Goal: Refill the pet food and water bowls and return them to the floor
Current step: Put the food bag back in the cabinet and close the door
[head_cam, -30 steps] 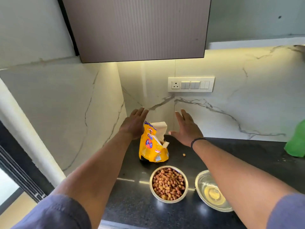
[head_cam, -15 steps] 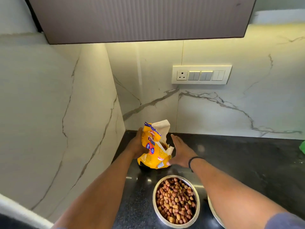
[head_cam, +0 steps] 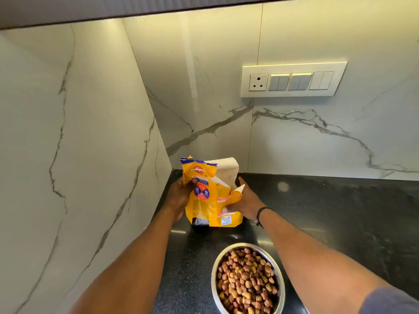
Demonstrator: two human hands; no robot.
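A yellow pet food bag [head_cam: 209, 198] with a torn-open top stands upright in the back left corner of the black countertop [head_cam: 328, 211]. My left hand [head_cam: 179, 198] grips its left side, thumb on the front. My right hand [head_cam: 247, 202] presses against its right side. In front of the bag, a steel bowl [head_cam: 247, 279] sits on the counter, filled with brown and tan kibble. The water bowl is out of view.
White marble walls close in the corner at the left and the back. A switch panel with a socket [head_cam: 292, 80] is on the back wall. A cabinet underside [head_cam: 113, 7] hangs overhead.
Both hands came down from the air and closed on the bag's sides. The view moved forward and left, so the water bowl and the green object at right left the frame.
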